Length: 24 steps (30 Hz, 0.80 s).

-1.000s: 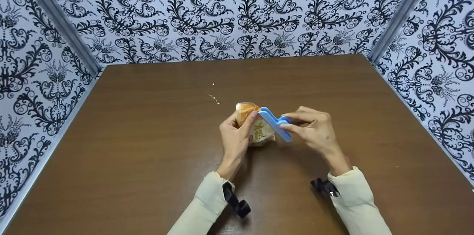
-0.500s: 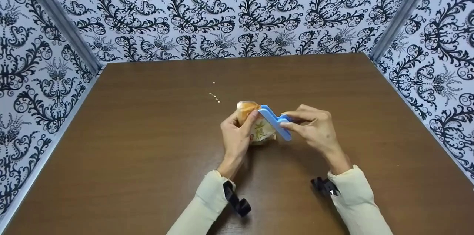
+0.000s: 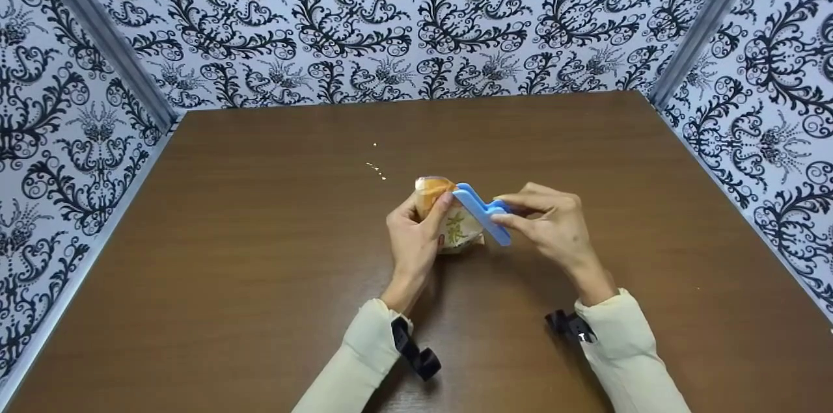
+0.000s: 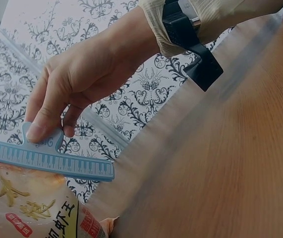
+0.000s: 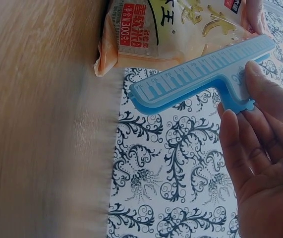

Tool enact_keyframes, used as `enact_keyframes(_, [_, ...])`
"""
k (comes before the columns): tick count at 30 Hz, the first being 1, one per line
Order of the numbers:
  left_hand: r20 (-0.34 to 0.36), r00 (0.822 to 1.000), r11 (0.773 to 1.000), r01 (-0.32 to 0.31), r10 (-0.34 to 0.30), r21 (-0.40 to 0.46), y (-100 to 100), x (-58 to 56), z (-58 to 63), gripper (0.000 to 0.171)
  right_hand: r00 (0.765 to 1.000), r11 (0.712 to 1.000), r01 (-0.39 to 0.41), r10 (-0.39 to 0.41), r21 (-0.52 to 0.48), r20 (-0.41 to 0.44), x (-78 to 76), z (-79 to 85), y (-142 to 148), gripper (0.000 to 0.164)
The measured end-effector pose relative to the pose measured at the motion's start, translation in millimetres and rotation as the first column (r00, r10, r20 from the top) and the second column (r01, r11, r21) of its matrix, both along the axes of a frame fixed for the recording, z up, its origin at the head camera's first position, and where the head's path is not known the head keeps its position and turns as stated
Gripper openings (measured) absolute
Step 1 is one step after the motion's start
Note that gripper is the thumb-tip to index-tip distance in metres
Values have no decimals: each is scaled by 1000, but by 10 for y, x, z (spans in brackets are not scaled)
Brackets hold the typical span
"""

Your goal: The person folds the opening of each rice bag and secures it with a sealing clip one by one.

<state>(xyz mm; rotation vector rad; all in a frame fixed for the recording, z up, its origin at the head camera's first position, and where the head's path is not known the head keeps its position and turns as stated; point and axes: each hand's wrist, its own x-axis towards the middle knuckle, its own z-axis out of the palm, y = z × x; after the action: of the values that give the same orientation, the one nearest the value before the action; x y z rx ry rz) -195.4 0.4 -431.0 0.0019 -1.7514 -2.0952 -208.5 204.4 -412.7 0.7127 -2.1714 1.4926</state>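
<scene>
My left hand grips a snack bag at its orange top, thumb on the near side. Printed characters and a yellow-green plant-like mark cover the bag's pale front. Between thumb and fingers, my right hand pinches the handles of a blue bag clip. Piano-key stripes run along the clip in the right wrist view. In the left wrist view, the clip lies across the bag's top edge. I cannot tell whether it clamps the bag. The left fingers behind the bag are hidden.
Beneath the hands is a brown wooden table. A few pale crumbs lie on it beyond the bag. Black-and-white patterned walls stand at the back and both sides. Each sleeve carries a black wrist camera mount.
Both hands, the bag and the clip keep nearly the same place. Only a slight shift of the whole head view shows.
</scene>
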Motion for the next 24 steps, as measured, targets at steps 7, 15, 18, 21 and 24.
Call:
enact_keyframes(7, [6, 1000, 1000, -9, 9, -7, -8, 3, 6, 17, 1000, 1000, 7, -7, 6, 9, -7, -2, -7, 25])
enact_keyframes(15, [7, 1000, 1000, -7, 7, -2, -7, 2, 9, 18, 1000, 1000, 2, -2, -1, -20, 0, 24, -28, 25])
enact_keyframes(18, [5, 1000, 1000, -9, 9, -5, -4, 2, 11, 19, 1000, 1000, 1, -1, -3, -27, 2, 33, -38, 25])
enact_keyframes(21, [6, 1000, 1000, -8, 8, -5, -4, 1, 12, 20, 1000, 1000, 0, 0, -5, -27, 2, 33, -39, 25])
enact_keyframes(24, [8, 1000, 1000, -7, 7, -3, -6, -1, 14, 18, 1000, 1000, -3, 2, -7, -30, -4, 26, -36, 25])
